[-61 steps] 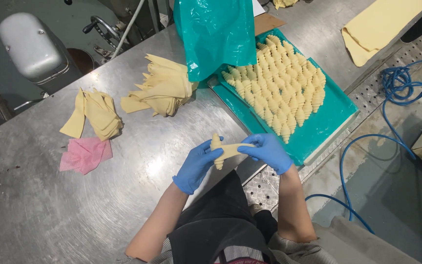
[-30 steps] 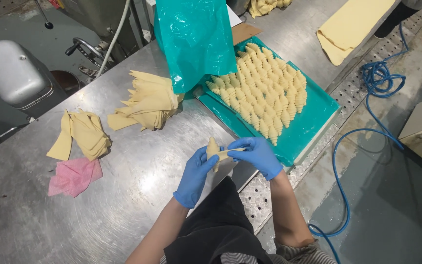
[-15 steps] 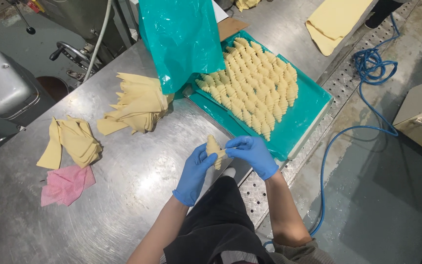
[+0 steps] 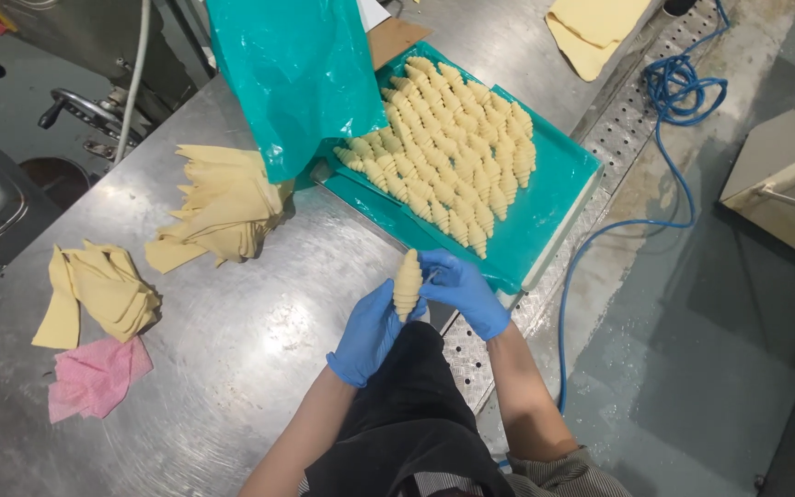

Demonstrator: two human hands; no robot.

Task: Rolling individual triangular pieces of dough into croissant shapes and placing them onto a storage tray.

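Both my hands wear blue gloves and sit at the near edge of a steel table. Between them stands a rolled piece of pale dough, shaped like a croissant. My left hand cups it from below and the left. My right hand pinches its upper right side. Just beyond, a tray lined with teal plastic carries several rows of rolled dough pieces.
A teal plastic sheet stands folded up over the tray's left end. A pile of cut dough triangles lies left of the tray, a smaller dough pile and a pink cloth further left. A blue hose coils on the floor.
The flat dough piece held between my hands has been rolled up into a croissant shape. The view has shifted, so the tray and piles appear further left.
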